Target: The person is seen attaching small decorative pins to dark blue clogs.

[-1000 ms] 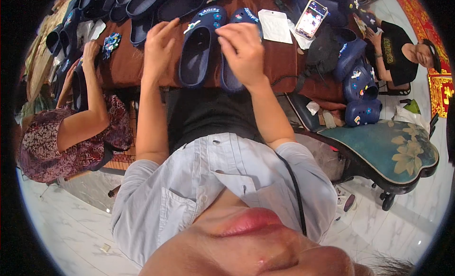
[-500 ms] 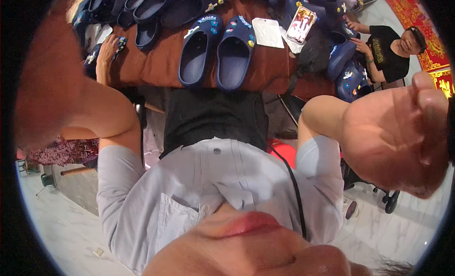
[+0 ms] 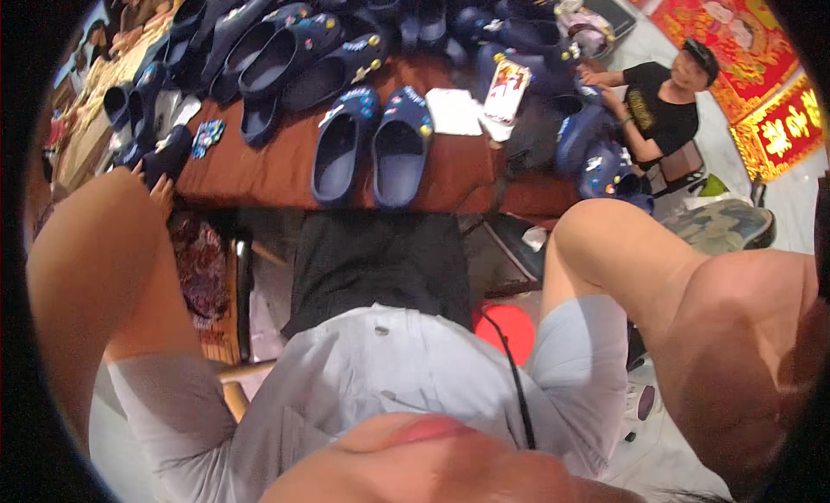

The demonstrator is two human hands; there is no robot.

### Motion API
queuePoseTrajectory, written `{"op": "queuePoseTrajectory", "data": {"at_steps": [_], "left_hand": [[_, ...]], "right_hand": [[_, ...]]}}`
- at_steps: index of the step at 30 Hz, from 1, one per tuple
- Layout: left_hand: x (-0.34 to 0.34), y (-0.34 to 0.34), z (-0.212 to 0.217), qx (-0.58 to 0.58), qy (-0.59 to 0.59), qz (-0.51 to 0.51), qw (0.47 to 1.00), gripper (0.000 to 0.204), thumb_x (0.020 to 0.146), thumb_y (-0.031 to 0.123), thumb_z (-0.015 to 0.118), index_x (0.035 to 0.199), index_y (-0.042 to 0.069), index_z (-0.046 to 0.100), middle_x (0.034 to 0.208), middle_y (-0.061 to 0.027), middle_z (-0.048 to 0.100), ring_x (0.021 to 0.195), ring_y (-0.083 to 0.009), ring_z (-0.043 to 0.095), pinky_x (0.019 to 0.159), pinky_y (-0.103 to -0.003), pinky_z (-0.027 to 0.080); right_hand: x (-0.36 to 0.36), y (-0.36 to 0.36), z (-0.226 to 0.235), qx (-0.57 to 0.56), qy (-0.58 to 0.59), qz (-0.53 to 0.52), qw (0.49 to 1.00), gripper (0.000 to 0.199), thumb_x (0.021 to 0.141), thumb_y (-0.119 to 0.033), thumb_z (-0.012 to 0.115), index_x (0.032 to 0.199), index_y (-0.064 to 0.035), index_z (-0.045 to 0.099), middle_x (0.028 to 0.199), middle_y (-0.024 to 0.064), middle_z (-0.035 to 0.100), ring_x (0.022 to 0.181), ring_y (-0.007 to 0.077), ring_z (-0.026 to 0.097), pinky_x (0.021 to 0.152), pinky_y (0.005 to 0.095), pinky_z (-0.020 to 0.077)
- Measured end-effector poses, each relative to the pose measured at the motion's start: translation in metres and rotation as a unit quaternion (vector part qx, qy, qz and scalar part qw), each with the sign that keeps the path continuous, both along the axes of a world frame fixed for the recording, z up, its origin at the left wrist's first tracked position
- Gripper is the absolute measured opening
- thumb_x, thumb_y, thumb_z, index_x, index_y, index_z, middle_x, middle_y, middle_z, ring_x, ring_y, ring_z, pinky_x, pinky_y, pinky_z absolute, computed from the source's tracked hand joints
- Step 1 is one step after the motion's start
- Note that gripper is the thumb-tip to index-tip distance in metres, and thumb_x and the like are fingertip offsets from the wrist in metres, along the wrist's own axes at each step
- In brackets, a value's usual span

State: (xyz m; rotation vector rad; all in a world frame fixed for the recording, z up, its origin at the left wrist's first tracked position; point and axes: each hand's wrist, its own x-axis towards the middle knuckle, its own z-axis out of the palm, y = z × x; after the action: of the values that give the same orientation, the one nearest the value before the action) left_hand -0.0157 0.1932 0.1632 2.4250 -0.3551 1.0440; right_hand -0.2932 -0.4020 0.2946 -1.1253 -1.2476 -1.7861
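A pair of navy clogs, the left one (image 3: 337, 149) and the right one (image 3: 399, 149), lies side by side on the brown table (image 3: 259, 170), each with small charms on the toe. Both my arms are lifted toward my head. My left forearm (image 3: 95, 278) fills the left side and my right forearm (image 3: 692, 313) the right side. Neither hand shows; both run out of the picture's rim. Nothing touches the pair of clogs.
Several more navy clogs (image 3: 285, 58) crowd the back of the table, beside a white paper (image 3: 456, 111) and a printed card (image 3: 506, 88). A person in a black shirt (image 3: 657, 114) sits at the right. Another person's hand (image 3: 160, 187) rests at the table's left edge. A cushioned chair (image 3: 718, 226) stands right.
My hands left the pair of clogs and both arms rose toward my head. The hands have passed out of view, and the clogs stay on the table.
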Motion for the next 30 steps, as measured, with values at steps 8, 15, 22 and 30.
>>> {"op": "queuePoseTrajectory", "data": {"at_steps": [8, 15, 22, 30], "left_hand": [[0.098, 0.023, -0.035, 0.059, 0.01, 0.004, 0.998, 0.043, 0.098, 0.013, 0.051, 0.139, 0.002, 0.048, 0.139, -0.0106, 0.052, 0.126, -0.0188, 0.049, 0.104, -0.027, 0.039], [0.158, 0.076, -0.099, 0.141, 0.067, 0.061, 0.986, 0.045, 0.1, 0.016, 0.049, 0.142, 0.002, 0.044, 0.143, -0.0114, 0.049, 0.13, -0.0196, 0.047, 0.106, -0.027, 0.037], [0.167, 0.147, -0.119, 0.252, 0.121, 0.157, 0.947, 0.048, 0.101, 0.019, 0.047, 0.146, 0.002, 0.04, 0.147, -0.0122, 0.045, 0.134, -0.0205, 0.044, 0.108, -0.027, 0.035], [0.155, 0.203, -0.142, 0.326, 0.134, 0.18, 0.919, 0.051, 0.101, 0.021, 0.047, 0.147, 0.001, 0.038, 0.149, -0.013, 0.044, 0.136, -0.0216, 0.042, 0.109, -0.027, 0.034]], "right_hand": [[0.019, 0.155, -0.004, -0.059, 0.046, -0.033, 0.997, 0.031, 0.093, -0.038, 0.056, 0.095, -0.009, 0.066, 0.102, 0.0052, 0.065, 0.09, 0.0217, 0.054, 0.082, 0.0378, 0.0369], [-0.01, 0.155, -0.019, -0.085, 0.158, 0.159, 0.971, 0.031, 0.093, -0.037, 0.057, 0.12, -0.0223, 0.062, 0.118, -0.0008, 0.06, 0.117, 0.0189, 0.044, 0.096, 0.0468, 0.0324], [-0.06, 0.128, -0.026, -0.208, 0.349, 0.164, 0.899, 0.048, 0.098, -0.031, 0.054, 0.145, -0.0235, 0.048, 0.144, 0.0041, 0.05, 0.142, 0.0254, 0.034, 0.112, 0.0616, 0.03], [-0.003, 0.145, -0.043, -0.144, -0.029, 0.165, 0.975, 0.046, 0.098, -0.039, 0.051, 0.139, -0.0186, 0.048, 0.151, 0.0114, 0.03, 0.137, 0.0371, 0.025, 0.105, 0.0675, 0.021]]}}
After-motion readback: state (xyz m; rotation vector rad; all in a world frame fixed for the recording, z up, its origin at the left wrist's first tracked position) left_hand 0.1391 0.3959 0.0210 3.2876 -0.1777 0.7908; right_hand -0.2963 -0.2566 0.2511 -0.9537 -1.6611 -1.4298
